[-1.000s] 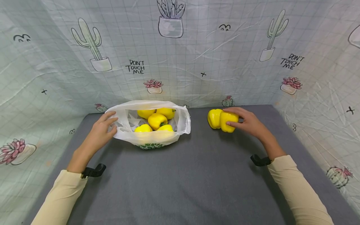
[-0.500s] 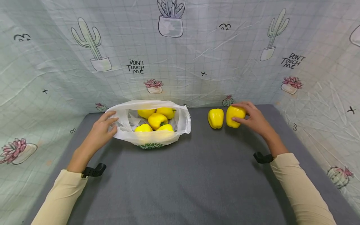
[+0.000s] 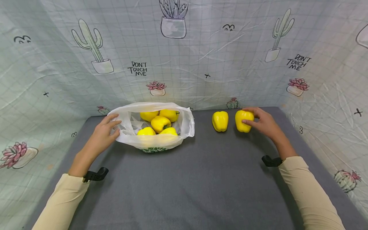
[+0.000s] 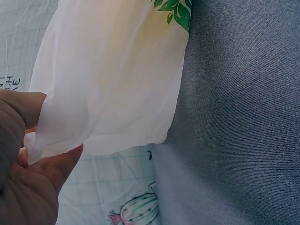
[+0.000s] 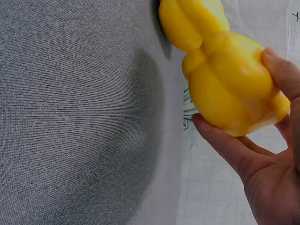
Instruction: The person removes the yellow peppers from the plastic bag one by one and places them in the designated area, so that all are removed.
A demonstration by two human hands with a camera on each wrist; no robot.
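On the left of the head view, my left hand (image 3: 100, 135) pinches the left edge of a white plastic bag (image 3: 130, 138), thumb on one side of the film and fingers on the other. The bag's mouth gapes, and several yellow bell peppers (image 3: 161, 124) lie inside. Over on the right, my right hand (image 3: 265, 124) grips a yellow bell pepper (image 3: 242, 120) between thumb and fingers. In the right wrist view this pepper (image 5: 234, 84) is apart from the cloth, with a shadow beside it. Another yellow bell pepper (image 3: 220, 121) stands just left of it.
A dark grey cloth (image 3: 184, 185) covers the table. Behind it and along both sides hangs a pale curtain (image 3: 207, 60) printed with cacti. Each wrist wears a black band, like the right one (image 3: 271, 161).
My right hand has carried its pepper to the right, away from the standing pepper, opening a gap between the two. My left hand and the bag have stayed still.
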